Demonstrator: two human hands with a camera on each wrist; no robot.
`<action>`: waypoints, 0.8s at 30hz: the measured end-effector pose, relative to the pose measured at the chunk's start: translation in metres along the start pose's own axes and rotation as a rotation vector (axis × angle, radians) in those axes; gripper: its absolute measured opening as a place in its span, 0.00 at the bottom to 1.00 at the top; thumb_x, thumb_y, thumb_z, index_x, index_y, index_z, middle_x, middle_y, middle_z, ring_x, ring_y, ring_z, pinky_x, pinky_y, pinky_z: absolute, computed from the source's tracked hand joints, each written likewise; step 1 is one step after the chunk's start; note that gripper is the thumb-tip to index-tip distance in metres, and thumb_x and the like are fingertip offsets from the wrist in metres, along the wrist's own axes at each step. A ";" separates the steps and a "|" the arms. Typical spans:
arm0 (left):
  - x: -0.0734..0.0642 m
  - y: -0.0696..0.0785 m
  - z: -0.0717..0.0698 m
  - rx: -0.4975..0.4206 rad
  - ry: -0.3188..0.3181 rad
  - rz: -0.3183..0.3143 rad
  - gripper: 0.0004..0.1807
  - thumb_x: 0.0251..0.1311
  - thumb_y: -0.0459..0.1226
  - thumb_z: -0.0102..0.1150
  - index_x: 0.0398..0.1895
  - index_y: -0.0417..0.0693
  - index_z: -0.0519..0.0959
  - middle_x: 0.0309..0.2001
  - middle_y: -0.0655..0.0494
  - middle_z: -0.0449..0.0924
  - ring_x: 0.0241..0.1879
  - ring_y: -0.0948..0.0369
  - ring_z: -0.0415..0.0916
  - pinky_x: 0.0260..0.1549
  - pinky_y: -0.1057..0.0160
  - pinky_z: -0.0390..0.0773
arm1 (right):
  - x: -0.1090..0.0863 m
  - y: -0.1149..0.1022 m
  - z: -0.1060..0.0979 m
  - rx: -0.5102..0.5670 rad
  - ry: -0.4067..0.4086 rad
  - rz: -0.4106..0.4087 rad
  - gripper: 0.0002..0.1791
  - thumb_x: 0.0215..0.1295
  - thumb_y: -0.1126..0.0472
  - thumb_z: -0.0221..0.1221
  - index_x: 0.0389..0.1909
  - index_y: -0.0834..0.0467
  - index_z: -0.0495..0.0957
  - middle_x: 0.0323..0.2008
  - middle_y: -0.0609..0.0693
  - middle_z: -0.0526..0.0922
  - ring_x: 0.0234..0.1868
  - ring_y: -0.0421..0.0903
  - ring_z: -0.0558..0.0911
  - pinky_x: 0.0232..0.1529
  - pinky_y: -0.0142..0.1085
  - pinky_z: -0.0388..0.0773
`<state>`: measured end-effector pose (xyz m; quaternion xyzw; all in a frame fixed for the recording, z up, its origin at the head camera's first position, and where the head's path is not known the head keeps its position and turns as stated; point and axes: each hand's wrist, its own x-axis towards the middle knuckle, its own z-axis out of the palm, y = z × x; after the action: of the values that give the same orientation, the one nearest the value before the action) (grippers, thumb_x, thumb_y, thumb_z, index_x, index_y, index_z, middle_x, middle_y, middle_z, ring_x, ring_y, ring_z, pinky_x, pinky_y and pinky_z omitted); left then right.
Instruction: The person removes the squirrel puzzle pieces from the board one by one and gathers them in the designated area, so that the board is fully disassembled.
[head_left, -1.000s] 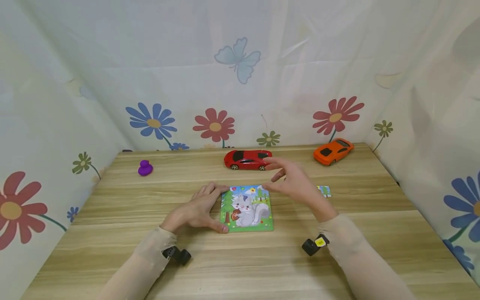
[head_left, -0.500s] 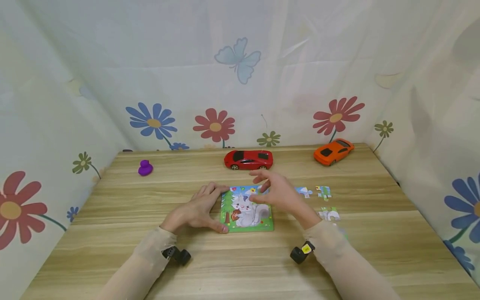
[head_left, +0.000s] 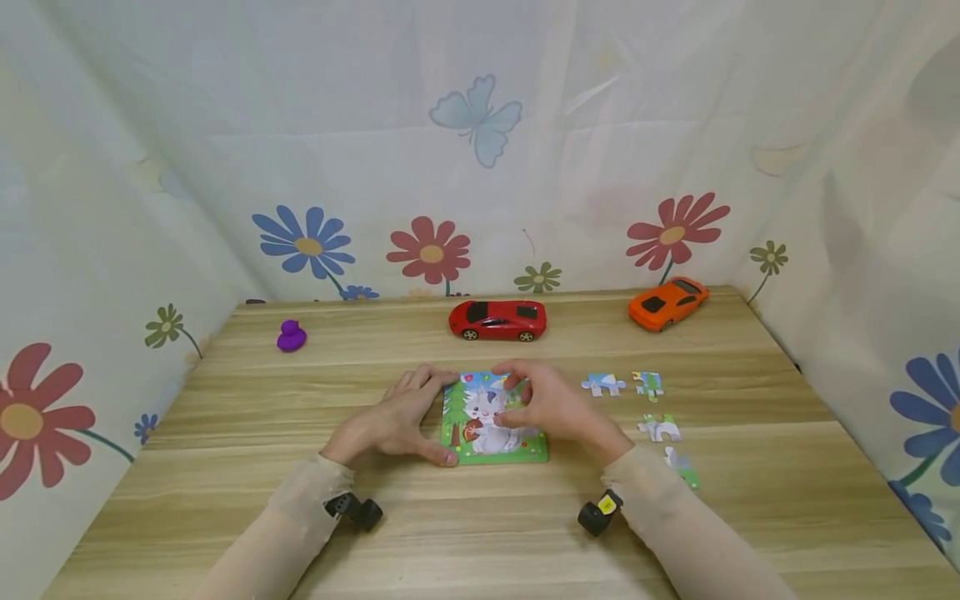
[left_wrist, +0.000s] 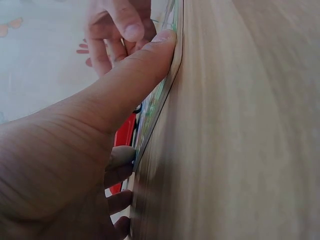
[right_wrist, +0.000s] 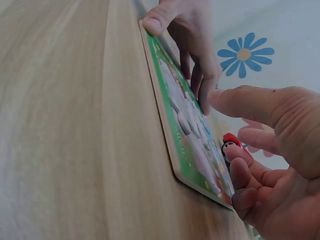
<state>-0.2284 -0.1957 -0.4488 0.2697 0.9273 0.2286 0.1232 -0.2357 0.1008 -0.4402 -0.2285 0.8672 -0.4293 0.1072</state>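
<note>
A squirrel picture puzzle board [head_left: 480, 433] lies flat on the wooden table [head_left: 480, 533], near its middle. My left hand [head_left: 397, 421] rests against the board's left edge, thumb on the near left corner and fingers along the far left side. In the left wrist view the thumb [left_wrist: 130, 85] lies along the board's rim [left_wrist: 159, 102]. My right hand [head_left: 534, 402] hovers over the right half of the board with fingers loosely curled and thumb out, holding nothing. The right wrist view shows it [right_wrist: 260, 150] just above the board [right_wrist: 185, 130], which hides part of the picture.
Several loose puzzle pieces lie right of the board: [head_left: 603, 384], [head_left: 647, 383], [head_left: 659, 428], [head_left: 681, 465]. A red toy car [head_left: 497, 320], an orange toy car [head_left: 667, 302] and a purple duck [head_left: 291, 336] stand along the back. Flowered curtains close three sides.
My right hand has come back from near the red car, moving left and down over the board's right half, uncovering the loose pieces. The left hand has stayed put.
</note>
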 end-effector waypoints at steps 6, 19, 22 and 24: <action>0.000 0.001 0.000 0.003 -0.006 -0.001 0.71 0.48 0.66 0.86 0.89 0.48 0.59 0.79 0.48 0.61 0.77 0.47 0.59 0.79 0.35 0.62 | 0.001 0.004 0.004 -0.015 -0.016 -0.001 0.40 0.60 0.61 0.83 0.73 0.57 0.80 0.53 0.53 0.85 0.40 0.48 0.78 0.42 0.39 0.77; 0.000 0.001 0.000 0.004 -0.004 0.002 0.71 0.48 0.67 0.87 0.89 0.48 0.59 0.79 0.49 0.62 0.76 0.48 0.59 0.79 0.35 0.62 | 0.002 0.006 0.007 -0.102 -0.014 -0.010 0.34 0.61 0.58 0.83 0.67 0.61 0.85 0.47 0.51 0.83 0.47 0.48 0.79 0.51 0.41 0.78; 0.001 0.001 0.000 0.005 -0.002 0.011 0.71 0.47 0.66 0.87 0.89 0.48 0.59 0.79 0.49 0.61 0.76 0.48 0.59 0.79 0.35 0.62 | 0.003 0.007 0.008 -0.113 -0.020 -0.019 0.32 0.61 0.58 0.83 0.66 0.60 0.86 0.47 0.51 0.83 0.48 0.48 0.78 0.52 0.42 0.78; 0.001 0.000 0.001 0.007 0.003 0.019 0.71 0.47 0.66 0.87 0.89 0.47 0.59 0.79 0.49 0.62 0.76 0.48 0.59 0.78 0.35 0.62 | 0.003 0.007 0.008 -0.123 -0.024 -0.020 0.30 0.62 0.58 0.83 0.64 0.59 0.87 0.47 0.51 0.82 0.48 0.48 0.78 0.53 0.42 0.78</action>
<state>-0.2288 -0.1948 -0.4492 0.2787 0.9256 0.2271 0.1187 -0.2375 0.0973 -0.4505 -0.2485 0.8883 -0.3735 0.0988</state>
